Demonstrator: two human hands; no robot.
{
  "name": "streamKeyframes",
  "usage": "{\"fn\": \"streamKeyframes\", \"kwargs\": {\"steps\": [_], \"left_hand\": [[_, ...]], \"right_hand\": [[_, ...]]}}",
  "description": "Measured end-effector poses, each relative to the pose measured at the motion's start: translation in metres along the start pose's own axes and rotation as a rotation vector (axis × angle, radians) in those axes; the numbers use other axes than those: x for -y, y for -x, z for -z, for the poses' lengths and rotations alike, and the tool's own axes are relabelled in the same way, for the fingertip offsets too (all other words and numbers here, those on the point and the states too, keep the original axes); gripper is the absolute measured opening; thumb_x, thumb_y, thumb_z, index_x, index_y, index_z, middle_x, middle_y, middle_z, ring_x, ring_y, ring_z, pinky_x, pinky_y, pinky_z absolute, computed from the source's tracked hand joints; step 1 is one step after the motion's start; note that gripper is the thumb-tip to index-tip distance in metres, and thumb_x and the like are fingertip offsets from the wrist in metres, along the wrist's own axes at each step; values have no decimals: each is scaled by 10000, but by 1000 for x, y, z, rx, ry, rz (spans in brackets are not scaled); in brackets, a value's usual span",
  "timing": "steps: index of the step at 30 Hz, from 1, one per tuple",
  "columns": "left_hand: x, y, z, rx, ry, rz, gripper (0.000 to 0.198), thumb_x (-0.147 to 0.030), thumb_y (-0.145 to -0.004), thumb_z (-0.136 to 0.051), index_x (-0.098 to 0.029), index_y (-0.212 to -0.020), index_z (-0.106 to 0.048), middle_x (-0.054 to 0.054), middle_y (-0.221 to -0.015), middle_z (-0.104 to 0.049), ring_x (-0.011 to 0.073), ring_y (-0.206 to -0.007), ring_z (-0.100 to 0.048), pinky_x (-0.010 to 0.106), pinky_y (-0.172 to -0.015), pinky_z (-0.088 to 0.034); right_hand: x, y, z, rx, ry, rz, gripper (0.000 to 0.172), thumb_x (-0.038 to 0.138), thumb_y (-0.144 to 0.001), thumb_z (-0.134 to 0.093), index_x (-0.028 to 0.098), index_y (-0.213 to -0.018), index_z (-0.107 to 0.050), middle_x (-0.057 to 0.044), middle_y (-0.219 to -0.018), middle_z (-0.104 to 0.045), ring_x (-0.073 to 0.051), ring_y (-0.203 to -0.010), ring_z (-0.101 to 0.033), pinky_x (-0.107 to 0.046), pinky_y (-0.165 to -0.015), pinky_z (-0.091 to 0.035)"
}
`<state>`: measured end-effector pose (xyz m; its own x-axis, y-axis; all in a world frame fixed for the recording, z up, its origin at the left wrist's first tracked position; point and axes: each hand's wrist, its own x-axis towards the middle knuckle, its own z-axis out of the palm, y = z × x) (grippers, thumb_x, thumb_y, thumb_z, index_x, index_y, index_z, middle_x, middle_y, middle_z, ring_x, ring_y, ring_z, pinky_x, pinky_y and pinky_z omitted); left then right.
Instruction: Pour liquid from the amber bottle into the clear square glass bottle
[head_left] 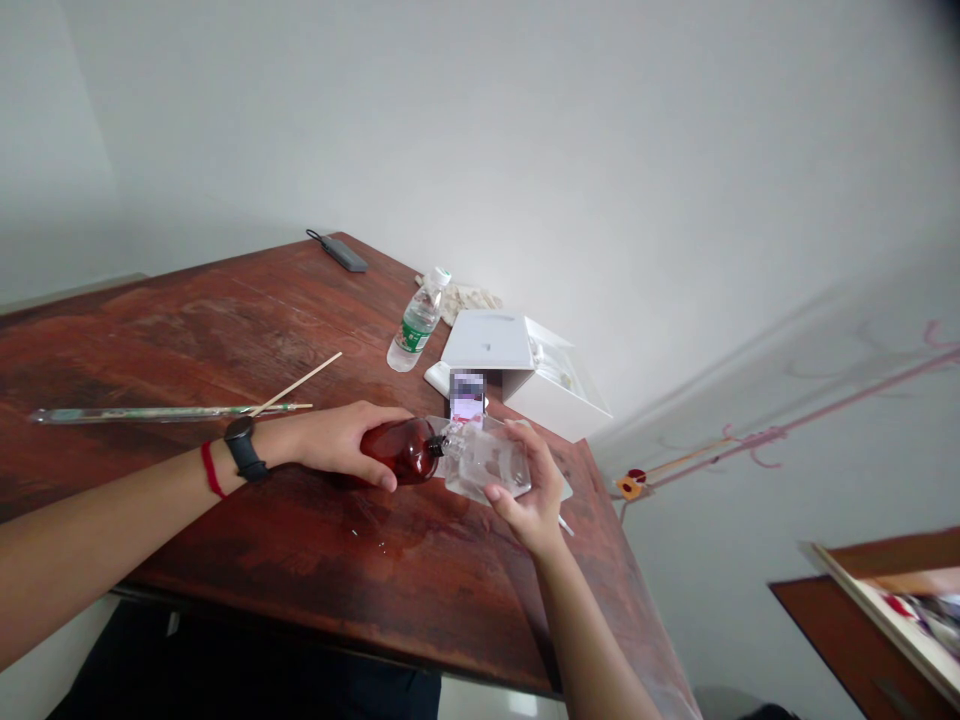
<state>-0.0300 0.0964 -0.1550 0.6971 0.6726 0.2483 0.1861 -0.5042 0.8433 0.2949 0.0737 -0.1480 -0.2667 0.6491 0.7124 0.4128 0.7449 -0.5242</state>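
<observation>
My left hand (341, 440) is wrapped round a dark red-brown bottle (401, 450) that lies tipped on its side, its black neck pointing right. My right hand (529, 490) grips a clear plastic bottle (487, 462) held sideways, its mouth meeting the red bottle's neck. Both are just above the wooden table (225, 330) near its right end. A black watch and a red cord are on my left wrist. A few drops of liquid shine on the table below the bottles.
A water bottle with a green label (416, 322) stands behind the hands. A white open box (517, 365) and a phone (467, 396) sit beside it. A long clear tube (157, 412) and a wooden stick (296, 384) lie at left. A dark flat device (343, 254) rests at the far edge.
</observation>
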Motion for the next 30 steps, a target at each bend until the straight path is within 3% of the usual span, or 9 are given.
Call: {"fn": "streamKeyframes", "kwargs": {"steps": [30], "left_hand": [[-5, 0, 0, -5, -5, -35, 760, -740, -834, -872, -203, -1342, -699, 78, -1208, -827, 321, -1048, -784, 318, -900, -554]], "right_hand": [[2, -1, 1, 6, -16, 32, 630, 638, -891, -802, 274, -1389, -671, -106, -1200, -765, -327, -1037, -760, -459, -871, -617]]}}
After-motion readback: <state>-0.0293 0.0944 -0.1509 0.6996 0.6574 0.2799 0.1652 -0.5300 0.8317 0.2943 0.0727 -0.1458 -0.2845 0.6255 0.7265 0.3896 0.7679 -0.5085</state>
